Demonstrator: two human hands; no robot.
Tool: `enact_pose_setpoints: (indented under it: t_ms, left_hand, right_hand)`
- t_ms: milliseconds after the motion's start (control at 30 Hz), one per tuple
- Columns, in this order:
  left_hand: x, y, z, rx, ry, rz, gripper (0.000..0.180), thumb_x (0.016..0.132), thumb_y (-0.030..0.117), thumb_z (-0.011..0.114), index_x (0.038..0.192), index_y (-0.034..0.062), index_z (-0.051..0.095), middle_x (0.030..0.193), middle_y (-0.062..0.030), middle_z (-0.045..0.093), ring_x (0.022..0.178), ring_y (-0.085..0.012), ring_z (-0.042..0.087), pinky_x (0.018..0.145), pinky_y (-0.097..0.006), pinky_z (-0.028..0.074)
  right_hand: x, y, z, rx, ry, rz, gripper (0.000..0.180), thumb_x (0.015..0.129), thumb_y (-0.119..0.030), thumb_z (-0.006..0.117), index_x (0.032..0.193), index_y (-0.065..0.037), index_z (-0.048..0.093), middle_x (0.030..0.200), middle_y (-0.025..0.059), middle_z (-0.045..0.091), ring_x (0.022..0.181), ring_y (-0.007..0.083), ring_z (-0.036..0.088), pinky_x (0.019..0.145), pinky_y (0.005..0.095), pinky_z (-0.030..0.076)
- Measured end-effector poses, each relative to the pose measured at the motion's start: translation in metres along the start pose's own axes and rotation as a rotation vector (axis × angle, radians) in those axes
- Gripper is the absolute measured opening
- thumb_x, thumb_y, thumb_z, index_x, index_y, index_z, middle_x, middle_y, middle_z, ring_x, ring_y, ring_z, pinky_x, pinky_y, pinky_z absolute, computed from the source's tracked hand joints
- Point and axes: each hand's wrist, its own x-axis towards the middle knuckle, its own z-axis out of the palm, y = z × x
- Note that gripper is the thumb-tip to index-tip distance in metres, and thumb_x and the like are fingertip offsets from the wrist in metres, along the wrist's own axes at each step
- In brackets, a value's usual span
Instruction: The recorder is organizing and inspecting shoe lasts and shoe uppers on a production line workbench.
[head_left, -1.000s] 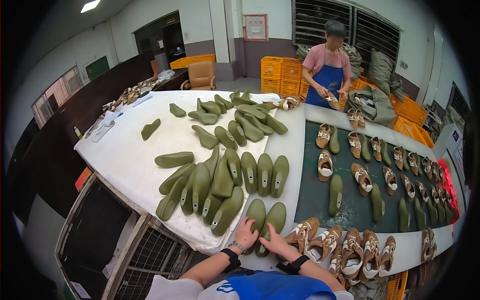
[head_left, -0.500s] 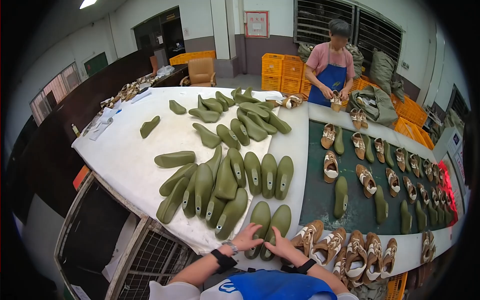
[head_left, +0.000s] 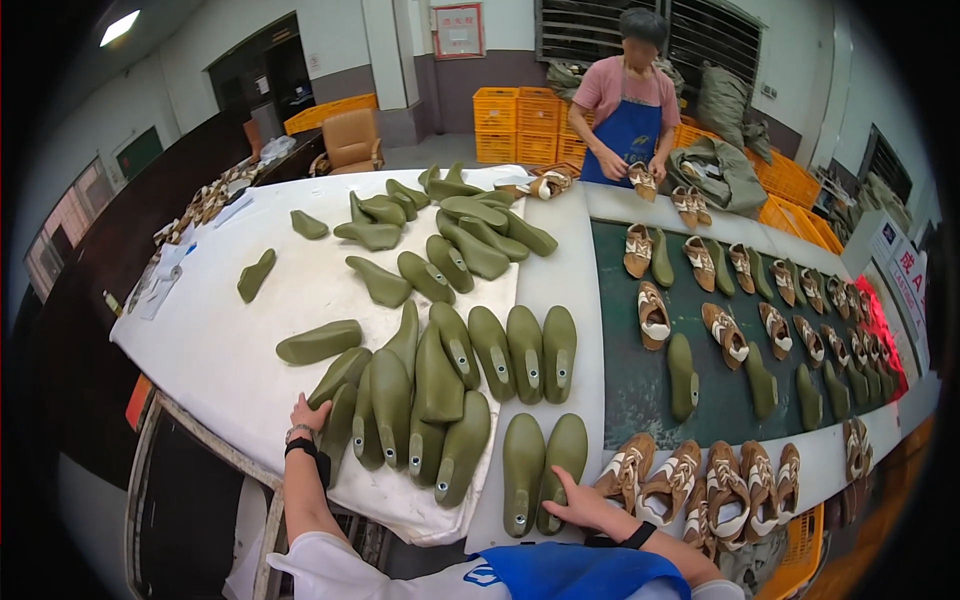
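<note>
Two green shoe lasts, a left one [head_left: 522,465] and a right one [head_left: 568,445], stand side by side at the table's near edge. My right hand [head_left: 585,505] rests against the near end of the right one, thumb and forefinger spread apart. At the left side of a group of loose lasts [head_left: 392,405], my left hand [head_left: 308,413] reaches in with thumb and fingers apart. It touches the edge of an outer last [head_left: 342,425]; part of its fingers is hidden. Three more lasts [head_left: 524,355] stand in a row beyond the near pair.
Brown-and-white shoes [head_left: 672,480] line the near right edge. A green conveyor belt [head_left: 640,400] carries shoes and lasts toward a red glow. Across it, a person in a blue apron [head_left: 632,130] handles a shoe. More lasts [head_left: 470,245] lie on the white cloth [head_left: 220,330].
My left hand has left the near pair and moved left to the group of lasts. My right hand stays at the pair's right last. The view has shifted slightly.
</note>
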Motion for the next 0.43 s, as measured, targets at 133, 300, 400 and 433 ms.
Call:
enact_pose_setpoints:
  t_ms: [133, 300, 400, 433]
  left_hand:
    - [0.011, 0.011, -0.005, -0.061, -0.193, -0.09, 0.081, 0.064, 0.052, 0.066, 0.122, 0.0002, 0.043, 0.118, -0.0261, 0.049, 0.112, -0.0368, 0.047, 0.093, -0.041, 0.039]
    - [0.01, 0.001, -0.005, 0.217, -0.295, -0.029, 0.061, 0.06, 0.042, 0.071, 0.098, -0.0035, 0.059, 0.1, -0.0228, 0.06, 0.095, -0.0326, 0.058, 0.083, -0.037, 0.047]
    - [-0.007, 0.022, -0.015, 0.197, -0.335, -0.046, 0.067, 0.058, 0.044, 0.072, 0.103, -0.0039, 0.059, 0.104, -0.0223, 0.059, 0.097, -0.0312, 0.058, 0.085, -0.036, 0.046]
    - [-0.011, 0.025, -0.018, 0.27, -0.297, -0.034, 0.07, 0.058, 0.048, 0.071, 0.104, -0.0033, 0.059, 0.107, -0.0228, 0.058, 0.101, -0.0304, 0.057, 0.089, -0.036, 0.044]
  right_hand:
    - [0.001, 0.001, 0.0, -0.016, -0.008, 0.043, 0.077, 0.079, -0.045, 0.054, 0.136, -0.011, 0.015, 0.079, 0.0275, 0.059, 0.079, 0.0439, 0.058, 0.072, 0.0458, 0.046]
    - [0.002, -0.005, 0.0, -0.025, -0.007, 0.049, 0.077, 0.079, -0.045, 0.054, 0.136, -0.011, 0.015, 0.079, 0.0277, 0.059, 0.078, 0.0437, 0.058, 0.071, 0.046, 0.046]
    - [0.004, 0.005, 0.005, -0.025, 0.015, 0.021, 0.077, 0.079, -0.044, 0.054, 0.136, -0.011, 0.016, 0.079, 0.0277, 0.059, 0.076, 0.0438, 0.058, 0.071, 0.0463, 0.047]
    - [0.006, 0.005, 0.006, -0.01, 0.015, 0.018, 0.077, 0.079, -0.044, 0.054, 0.136, -0.012, 0.015, 0.08, 0.0279, 0.059, 0.076, 0.0433, 0.058, 0.071, 0.0466, 0.047]
